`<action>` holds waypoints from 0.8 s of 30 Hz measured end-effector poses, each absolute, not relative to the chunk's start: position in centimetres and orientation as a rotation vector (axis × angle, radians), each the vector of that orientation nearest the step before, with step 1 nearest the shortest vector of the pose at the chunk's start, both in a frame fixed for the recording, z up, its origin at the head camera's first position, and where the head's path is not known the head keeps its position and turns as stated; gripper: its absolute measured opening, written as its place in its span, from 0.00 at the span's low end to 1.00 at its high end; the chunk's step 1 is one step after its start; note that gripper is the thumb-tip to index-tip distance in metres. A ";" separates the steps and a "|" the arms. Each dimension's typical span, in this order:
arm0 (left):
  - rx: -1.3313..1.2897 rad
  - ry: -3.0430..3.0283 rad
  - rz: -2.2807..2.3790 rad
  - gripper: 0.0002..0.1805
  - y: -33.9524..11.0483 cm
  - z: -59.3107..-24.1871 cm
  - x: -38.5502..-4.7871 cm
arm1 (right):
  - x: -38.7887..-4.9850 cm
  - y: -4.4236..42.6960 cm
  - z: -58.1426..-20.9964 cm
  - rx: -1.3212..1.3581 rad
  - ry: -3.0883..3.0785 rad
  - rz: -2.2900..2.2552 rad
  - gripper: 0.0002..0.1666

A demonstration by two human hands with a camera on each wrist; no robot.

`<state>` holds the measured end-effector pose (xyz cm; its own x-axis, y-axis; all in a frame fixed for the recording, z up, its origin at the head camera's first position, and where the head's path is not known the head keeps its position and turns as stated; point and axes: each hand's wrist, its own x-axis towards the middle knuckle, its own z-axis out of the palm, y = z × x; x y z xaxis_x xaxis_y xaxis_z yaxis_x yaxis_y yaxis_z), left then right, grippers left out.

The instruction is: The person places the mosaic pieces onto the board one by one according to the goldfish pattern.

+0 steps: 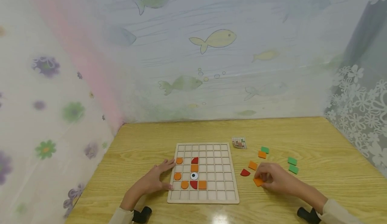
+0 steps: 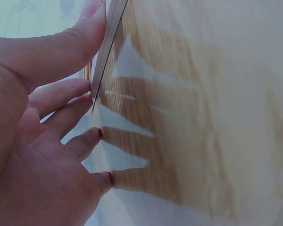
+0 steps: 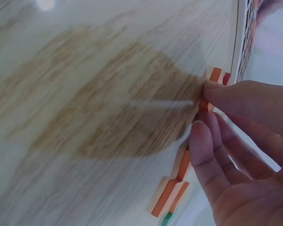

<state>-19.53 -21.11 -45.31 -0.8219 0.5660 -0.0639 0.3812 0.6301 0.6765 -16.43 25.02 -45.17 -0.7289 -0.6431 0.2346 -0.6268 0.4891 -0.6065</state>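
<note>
A wooden grid board (image 1: 211,168) lies on the table. On it are orange circle tiles (image 1: 177,176), red quarter-circle tiles (image 1: 194,185), orange square tiles (image 1: 202,185) and a white eye tile (image 1: 194,176) in one column. My left hand (image 1: 155,178) rests at the board's left edge, fingers spread, its thumb and fingertips touching the rim (image 2: 108,42). To the right of the board, my right hand (image 1: 276,179) pinches an orange square tile (image 1: 258,182) between thumb and fingers. The right wrist view shows that tile (image 3: 216,75) partly covered by the thumb.
Near the right hand lie a loose red quarter-circle (image 1: 245,172) and another orange square (image 1: 252,165). Farther back are an orange square (image 1: 262,154) and several green squares (image 1: 292,161). A small pattern card (image 1: 239,142) sits by the board's top right corner.
</note>
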 end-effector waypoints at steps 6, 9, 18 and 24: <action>0.777 2.576 0.988 0.45 -21.1 -45.3 -19.5 | -16.5 24.7 -45.6 -1.182 2.689 -1.112 0.16; 0.772 2.578 0.987 0.45 -21.1 -45.2 -19.5 | -16.5 24.7 -45.7 -1.210 2.697 -1.122 0.16; 0.760 2.574 0.994 0.45 -21.2 -45.2 -19.4 | -16.4 24.0 -45.8 -1.231 2.738 -1.105 0.15; 0.758 2.583 0.988 0.45 -21.1 -45.3 -19.5 | -16.4 22.9 -45.3 -1.280 2.773 -1.106 0.15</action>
<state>-19.51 -21.12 -45.33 -0.8256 0.5605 -0.0651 0.3741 0.6301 0.6804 -16.35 22.93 -45.31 -0.6848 -0.6345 0.3584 -0.7069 0.4591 -0.5381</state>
